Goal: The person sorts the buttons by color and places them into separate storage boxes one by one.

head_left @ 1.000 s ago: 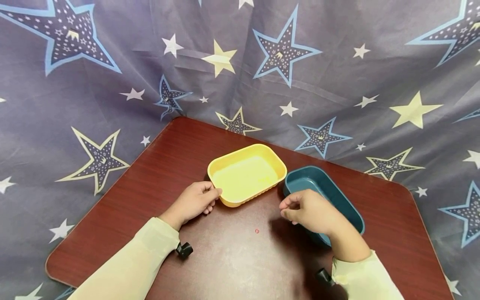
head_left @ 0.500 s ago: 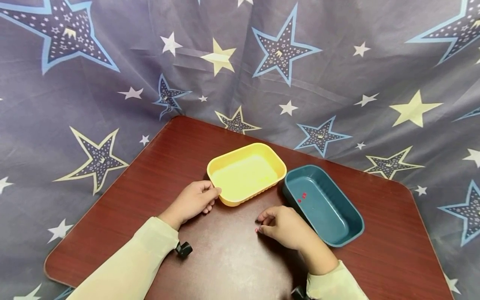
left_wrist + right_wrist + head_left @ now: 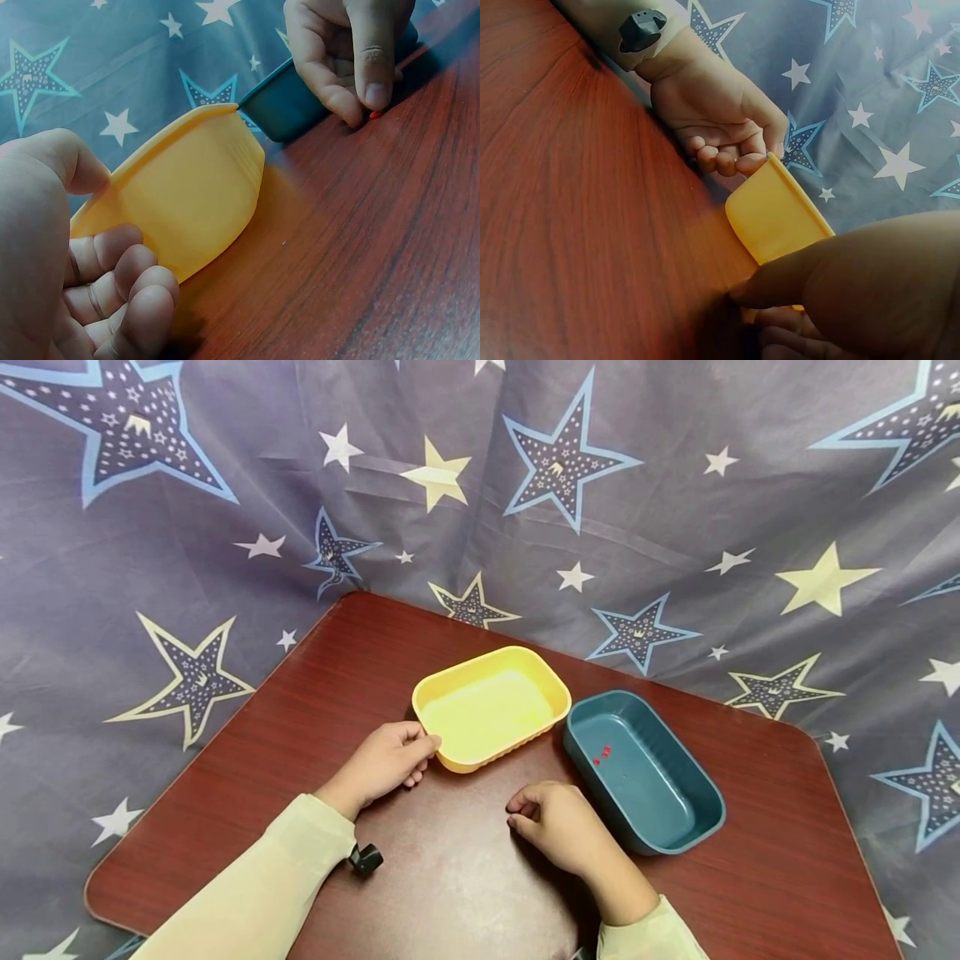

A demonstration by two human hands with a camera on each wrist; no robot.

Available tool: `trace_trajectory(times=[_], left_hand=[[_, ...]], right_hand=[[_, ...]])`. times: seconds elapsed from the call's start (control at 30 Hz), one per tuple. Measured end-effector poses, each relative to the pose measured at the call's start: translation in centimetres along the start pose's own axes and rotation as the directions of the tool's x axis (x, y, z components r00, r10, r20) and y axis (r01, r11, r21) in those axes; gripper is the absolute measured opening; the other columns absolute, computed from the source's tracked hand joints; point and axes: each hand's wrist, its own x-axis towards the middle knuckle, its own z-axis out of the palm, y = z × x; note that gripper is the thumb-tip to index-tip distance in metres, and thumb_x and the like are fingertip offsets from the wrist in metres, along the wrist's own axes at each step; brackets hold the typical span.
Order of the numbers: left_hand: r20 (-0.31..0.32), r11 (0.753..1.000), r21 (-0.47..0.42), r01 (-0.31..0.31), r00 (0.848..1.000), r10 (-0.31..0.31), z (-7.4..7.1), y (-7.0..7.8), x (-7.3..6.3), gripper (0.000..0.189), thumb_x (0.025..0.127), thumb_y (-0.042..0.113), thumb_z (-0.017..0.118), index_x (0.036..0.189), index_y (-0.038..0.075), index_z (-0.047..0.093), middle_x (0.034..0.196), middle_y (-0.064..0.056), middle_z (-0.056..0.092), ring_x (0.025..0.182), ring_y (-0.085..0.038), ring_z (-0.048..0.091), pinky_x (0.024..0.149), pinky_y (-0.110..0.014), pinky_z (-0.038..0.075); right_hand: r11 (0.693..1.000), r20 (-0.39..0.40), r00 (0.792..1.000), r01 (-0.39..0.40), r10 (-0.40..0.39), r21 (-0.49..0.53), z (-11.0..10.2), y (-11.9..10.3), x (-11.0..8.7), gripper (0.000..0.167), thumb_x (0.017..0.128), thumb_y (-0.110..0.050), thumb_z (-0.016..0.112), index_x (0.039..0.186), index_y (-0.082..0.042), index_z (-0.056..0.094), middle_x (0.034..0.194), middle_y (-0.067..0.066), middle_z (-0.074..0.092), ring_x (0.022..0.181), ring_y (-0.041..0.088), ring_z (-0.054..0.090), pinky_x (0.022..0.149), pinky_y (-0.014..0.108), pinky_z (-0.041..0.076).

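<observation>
My left hand [image 3: 386, 762] grips the near left corner of the yellow bin [image 3: 495, 710], thumb over the rim and fingers curled below. In the left wrist view, the tip of a small red bead [image 3: 376, 115] shows at the thumb of my right hand [image 3: 352, 56], close over the table. The right hand [image 3: 558, 827] pinches this bead between thumb and fingers; the head view hides it. Just right of that hand sits a dark teal bin [image 3: 648, 777]. Several small red beads [image 3: 606, 750] lie in its far left part.
The two bins stand side by side on a reddish-brown wooden table [image 3: 420, 893], their rims nearly meeting. Behind the table hangs a grey curtain [image 3: 465, 435] printed with stars. A black wrist camera [image 3: 367, 858] is fixed at the left sleeve.
My right hand has moved from over the teal bin leftward and down to the bead on the table, uncovering the beads in the bin. The left hand and both bins have stayed put.
</observation>
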Motion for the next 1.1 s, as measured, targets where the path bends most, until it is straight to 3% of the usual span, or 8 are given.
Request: trace_trajectory(times=[0.2, 0.4, 0.83, 1.1], left_hand=[[0.002, 1.000, -0.001, -0.002, 1.000, 0.002, -0.02, 0.01, 0.11, 0.042, 0.108, 0.042, 0.073, 0.086, 0.007, 0.066, 0.073, -0.006, 0.065, 0.061, -0.018, 0.063, 0.058, -0.029, 0.058], [-0.006, 1.000, 0.026, -0.001, 1.000, 0.001, -0.17, 0.14, 0.11, 0.042, 0.109, 0.043, 0.072, 0.086, 0.008, 0.066, 0.074, -0.005, 0.065, 0.061, -0.016, 0.064, 0.058, -0.029, 0.058], [-0.004, 1.000, 0.011, 0.012, 1.000, -0.012, -0.02, 0.08, -0.37, 0.044, 0.109, 0.043, 0.072, 0.086, 0.006, 0.066, 0.075, -0.006, 0.065, 0.061, -0.017, 0.063, 0.057, -0.028, 0.057], [0.001, 1.000, 0.014, 0.005, 1.000, -0.005, 0.04, 0.15, -0.26, 0.044, 0.108, 0.044, 0.073, 0.086, 0.006, 0.066, 0.074, -0.006, 0.065, 0.061, -0.017, 0.062, 0.057, -0.029, 0.057]], right_hand=[[0.999, -0.032, 0.999, 0.025, -0.026, -0.034, 0.33, 0.05, -0.13, 0.013, 0.093, -0.011, 0.086, 0.089, -0.023, 0.084, 0.084, -0.015, 0.070, 0.083, 0.002, 0.065, 0.077, 0.025, 0.057], [0.992, -0.049, 0.994, 0.098, -0.102, -0.074, 0.45, 0.07, -0.06, 0.014, 0.093, -0.009, 0.086, 0.088, -0.021, 0.080, 0.084, -0.013, 0.069, 0.081, 0.002, 0.064, 0.076, 0.026, 0.056], [0.982, -0.013, 0.985, 0.172, -0.173, -0.072, 0.27, 0.00, -0.45, 0.016, 0.093, -0.006, 0.085, 0.091, -0.019, 0.076, 0.082, -0.011, 0.069, 0.079, 0.001, 0.062, 0.075, 0.026, 0.056], [0.960, -0.014, 0.964, 0.264, -0.266, -0.092, 0.26, 0.52, -0.51, 0.013, 0.091, -0.004, 0.083, 0.094, -0.015, 0.076, 0.086, -0.009, 0.073, 0.082, 0.005, 0.065, 0.078, 0.028, 0.059]])
